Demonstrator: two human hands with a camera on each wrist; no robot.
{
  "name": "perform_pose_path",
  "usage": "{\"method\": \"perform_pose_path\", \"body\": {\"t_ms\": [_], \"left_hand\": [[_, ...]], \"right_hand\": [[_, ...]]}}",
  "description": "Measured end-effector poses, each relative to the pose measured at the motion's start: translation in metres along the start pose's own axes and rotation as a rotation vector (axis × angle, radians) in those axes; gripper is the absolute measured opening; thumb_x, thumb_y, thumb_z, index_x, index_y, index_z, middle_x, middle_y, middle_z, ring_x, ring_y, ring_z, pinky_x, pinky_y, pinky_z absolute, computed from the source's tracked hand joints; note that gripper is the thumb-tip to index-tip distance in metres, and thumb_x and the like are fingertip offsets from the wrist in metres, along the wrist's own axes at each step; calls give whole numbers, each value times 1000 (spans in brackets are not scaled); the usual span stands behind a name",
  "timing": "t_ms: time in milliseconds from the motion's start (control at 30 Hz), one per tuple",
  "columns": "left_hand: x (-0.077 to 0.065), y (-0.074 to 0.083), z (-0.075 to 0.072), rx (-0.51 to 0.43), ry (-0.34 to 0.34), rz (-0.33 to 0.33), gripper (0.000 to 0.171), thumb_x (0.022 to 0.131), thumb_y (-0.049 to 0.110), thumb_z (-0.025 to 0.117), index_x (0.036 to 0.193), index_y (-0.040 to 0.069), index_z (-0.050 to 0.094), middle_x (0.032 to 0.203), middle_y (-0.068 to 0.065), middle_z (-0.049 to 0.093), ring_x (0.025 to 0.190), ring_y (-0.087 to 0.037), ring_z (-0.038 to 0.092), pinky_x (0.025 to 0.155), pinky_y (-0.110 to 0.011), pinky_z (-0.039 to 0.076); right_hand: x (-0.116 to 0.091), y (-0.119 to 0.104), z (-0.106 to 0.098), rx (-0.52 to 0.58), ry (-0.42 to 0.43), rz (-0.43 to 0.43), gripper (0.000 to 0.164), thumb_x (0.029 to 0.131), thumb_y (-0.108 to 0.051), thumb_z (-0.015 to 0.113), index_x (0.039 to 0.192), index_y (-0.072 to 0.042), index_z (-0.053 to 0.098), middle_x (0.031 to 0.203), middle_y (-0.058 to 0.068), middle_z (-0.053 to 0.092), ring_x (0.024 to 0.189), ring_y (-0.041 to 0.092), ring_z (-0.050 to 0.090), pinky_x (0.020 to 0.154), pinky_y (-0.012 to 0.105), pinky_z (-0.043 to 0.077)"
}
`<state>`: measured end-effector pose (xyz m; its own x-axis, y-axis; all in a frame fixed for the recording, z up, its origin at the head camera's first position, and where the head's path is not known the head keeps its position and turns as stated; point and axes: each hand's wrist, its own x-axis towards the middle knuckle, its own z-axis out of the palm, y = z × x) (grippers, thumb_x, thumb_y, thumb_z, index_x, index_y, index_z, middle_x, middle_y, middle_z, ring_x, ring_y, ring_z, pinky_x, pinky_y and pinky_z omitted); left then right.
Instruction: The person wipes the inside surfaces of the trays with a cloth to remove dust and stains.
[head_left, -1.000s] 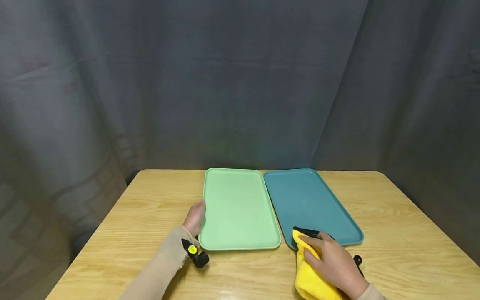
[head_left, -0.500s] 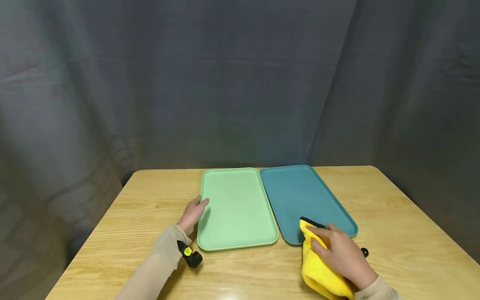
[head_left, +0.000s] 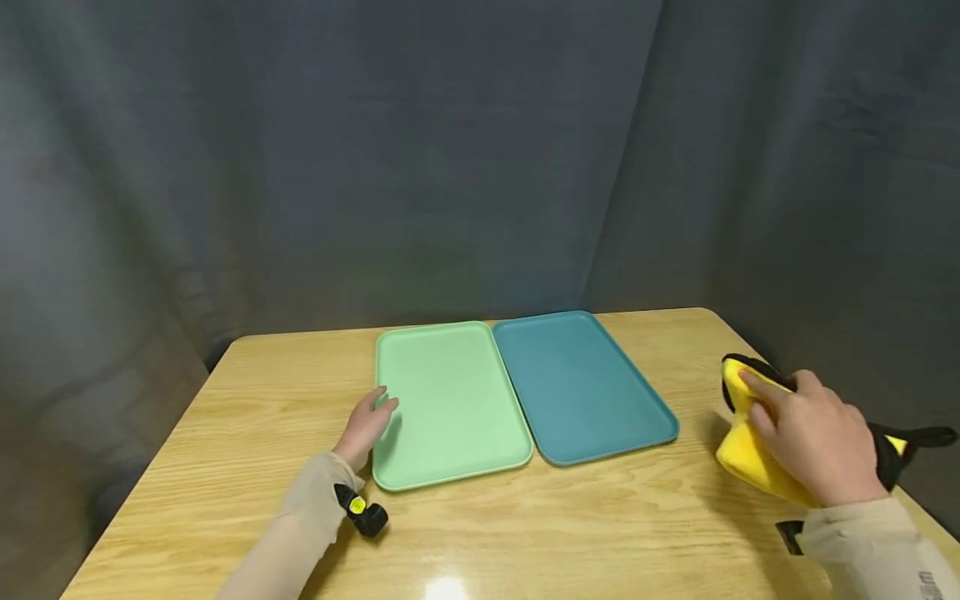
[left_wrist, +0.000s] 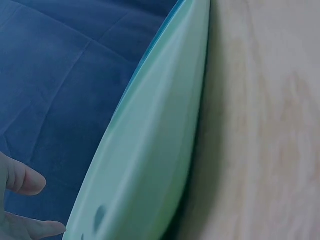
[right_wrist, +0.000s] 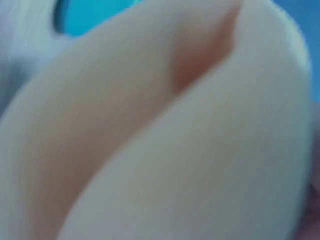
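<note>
In the head view a yellow cloth (head_left: 757, 454) with black edging is bunched in my right hand (head_left: 821, 437), which grips it above the right side of the table. Folds of this cloth (right_wrist: 165, 135) fill most of the right wrist view, blurred. At the left edge of the light green tray (head_left: 450, 400) is my left hand (head_left: 365, 429), thumb and finger apart and fairly straight. The left wrist view has its fingers (left_wrist: 27, 182) beside the tray rim (left_wrist: 150, 130); whether a fingertip touches it, I cannot tell. A blue tray (head_left: 581, 387) lies against the green one's right side.
The wooden table (head_left: 585, 533) has its far edge close to a dark grey curtain (head_left: 450, 167). A black camera (head_left: 367, 518) is strapped at the left wrist. A black loop (head_left: 930, 436) sticks out behind the right hand.
My right hand has lifted the yellow cloth off the blue tray's near edge and carried it to the right. The left hand stays by the green tray; the view has swung slightly right.
</note>
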<state>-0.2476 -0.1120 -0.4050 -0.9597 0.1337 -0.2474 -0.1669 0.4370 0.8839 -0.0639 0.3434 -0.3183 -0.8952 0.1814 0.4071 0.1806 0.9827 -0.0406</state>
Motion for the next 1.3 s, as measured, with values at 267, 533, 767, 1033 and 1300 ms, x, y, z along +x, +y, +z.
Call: {"method": "perform_pose_path", "body": {"t_ms": [267,533,767,1033,1300], "left_hand": [[-6,-4,-2,47,14,41,58,98,26,35,148,4,17,154,-25,12,141,-43,12,114,-57,18],[-32,-13,-15,49,42,80,53,99,20,35,145,-3,21,146,-29,23,134,-43,26,106,-55,33],[-44,-16,-23,174,66,89,49,95,12,43,136,-13,32,110,-20,43,96,-27,43,74,-29,41],[-51,-23,-24,189,83,115,48,88,0,41,135,-10,38,116,-24,48,92,-24,47,67,-23,40],[-54,-28,-20,173,103,149,49,86,-4,41,135,-9,39,116,-23,48,87,-22,45,62,-21,36]], "right_hand": [[-18,-2,48,-13,-259,-95,32,84,-12,63,116,-15,66,98,26,59,88,44,55,80,70,35],[-36,-16,60,105,-206,-84,40,81,-14,68,118,0,62,122,37,48,106,55,48,85,66,40],[-16,0,68,169,-526,-24,67,90,-26,59,136,15,33,129,45,36,116,59,40,92,64,38],[25,2,70,114,-705,19,67,91,-27,56,136,15,30,125,41,44,111,51,46,97,62,37],[59,-16,81,256,-614,-84,41,93,-13,51,119,19,50,110,37,57,86,37,60,73,44,52]]}}
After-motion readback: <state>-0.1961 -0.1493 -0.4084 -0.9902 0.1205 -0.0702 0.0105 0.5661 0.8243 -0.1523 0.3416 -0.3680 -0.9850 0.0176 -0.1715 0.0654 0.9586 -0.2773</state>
